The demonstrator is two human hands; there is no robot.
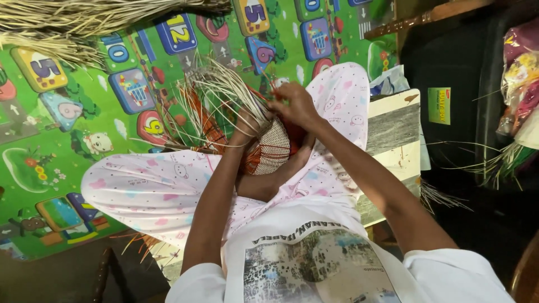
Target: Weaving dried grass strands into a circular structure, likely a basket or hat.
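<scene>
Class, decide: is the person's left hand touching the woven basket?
Touching. The head view shows the left hand pressed against the woven basket's side, fingers among its loose straw strands.

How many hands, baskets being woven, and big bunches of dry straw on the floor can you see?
Hands: 2, left hand and right hand
Half-woven basket: 1
Straw bundle at the top of the play mat: 1
Total: 4

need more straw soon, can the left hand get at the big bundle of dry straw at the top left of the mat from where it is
Probably not without leaning: the left hand grips the half-woven basket in the lap, and the straw bundle lies well beyond across the play mat.
</scene>
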